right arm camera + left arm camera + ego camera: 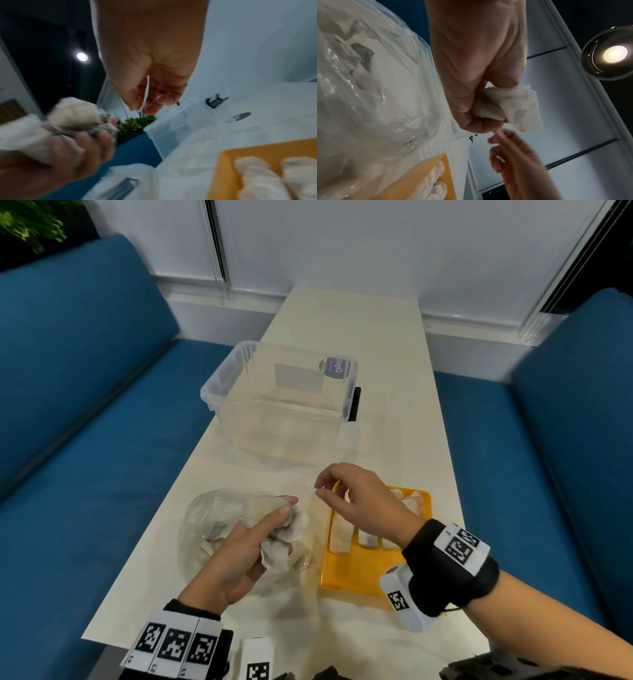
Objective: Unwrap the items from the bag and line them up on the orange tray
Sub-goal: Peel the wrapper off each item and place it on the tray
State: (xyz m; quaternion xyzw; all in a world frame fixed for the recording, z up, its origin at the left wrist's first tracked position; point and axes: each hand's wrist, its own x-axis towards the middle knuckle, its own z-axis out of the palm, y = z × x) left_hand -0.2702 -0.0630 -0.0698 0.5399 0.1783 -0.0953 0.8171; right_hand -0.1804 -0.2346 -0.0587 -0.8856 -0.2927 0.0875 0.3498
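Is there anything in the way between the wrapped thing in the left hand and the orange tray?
Nothing on the table blocks it. The left hand grips the wrapped item above the plastic bag. The orange tray lies just beside the bag. Only the right hand hovers over the tray's far end.

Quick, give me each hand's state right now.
Left hand: closed around a crumpled white paper-wrapped item.
Right hand: fingers curled, grip pinching a thin white strip.
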